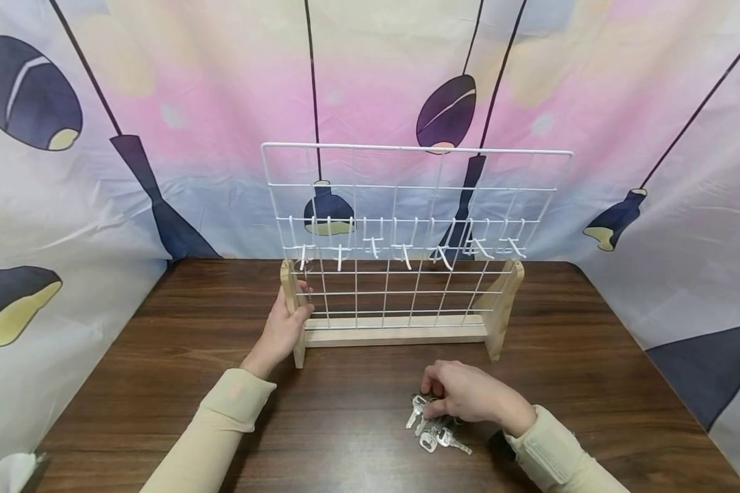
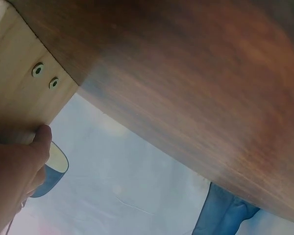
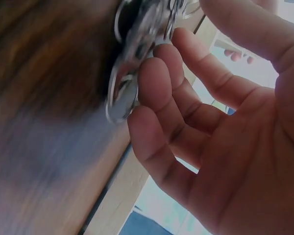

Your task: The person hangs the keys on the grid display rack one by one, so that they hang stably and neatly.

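My left hand [image 1: 286,325] grips the left wooden side leg [image 2: 19,93] of a white wire grid rack [image 1: 401,291]. In the left wrist view its fingers lie at the edge of that leg, beside two bolt heads. A thin chain with a ring [image 1: 308,284] hangs near these fingers, below the leftmost hook. On the table, my right hand [image 1: 471,392] is over a pile of silver keys [image 1: 434,431]. Loosely bent, its fingers [image 3: 154,85] are at the metal keys and rings [image 3: 125,93], with the thumb apart from them. The hand partly hides the pile.
A row of several white hooks [image 1: 405,253] juts forward from the grid. The rack stands on a wooden base bar [image 1: 395,335], on a dark brown table [image 1: 345,411]. Patterned cloth [image 1: 222,103] surrounds the back and sides. Something white [image 1: 6,472] shows at lower left.
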{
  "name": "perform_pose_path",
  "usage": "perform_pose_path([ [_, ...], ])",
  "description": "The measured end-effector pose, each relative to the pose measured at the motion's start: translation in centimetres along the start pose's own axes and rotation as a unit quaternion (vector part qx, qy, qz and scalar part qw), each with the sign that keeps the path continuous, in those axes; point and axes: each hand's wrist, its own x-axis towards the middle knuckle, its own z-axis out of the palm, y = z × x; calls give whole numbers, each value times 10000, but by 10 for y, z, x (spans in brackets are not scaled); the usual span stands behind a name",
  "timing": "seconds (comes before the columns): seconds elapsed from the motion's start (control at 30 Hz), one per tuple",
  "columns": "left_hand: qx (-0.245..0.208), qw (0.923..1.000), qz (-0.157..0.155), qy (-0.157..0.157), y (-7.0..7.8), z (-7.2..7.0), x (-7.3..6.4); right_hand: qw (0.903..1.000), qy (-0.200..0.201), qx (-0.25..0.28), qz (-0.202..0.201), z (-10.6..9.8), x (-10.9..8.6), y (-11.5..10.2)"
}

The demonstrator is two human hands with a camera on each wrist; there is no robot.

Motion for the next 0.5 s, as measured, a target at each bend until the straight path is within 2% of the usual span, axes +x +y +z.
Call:
perform_pose_path([
  [0.17,1,9997,242,59,-10,0,2,10000,1,-62,-73,5,3,-4],
  [0.4,58,9998,178,55,-9,0,1,9996,78,-238,-144,8,6,-4],
  [0.43,74,9999,147,46,-4,0,-1,9996,89,-239,-143,9,6,-4],
  [0.5,91,9998,149,43,-3,0,-1,9995,119,-242,-155,10,7,-4],
])
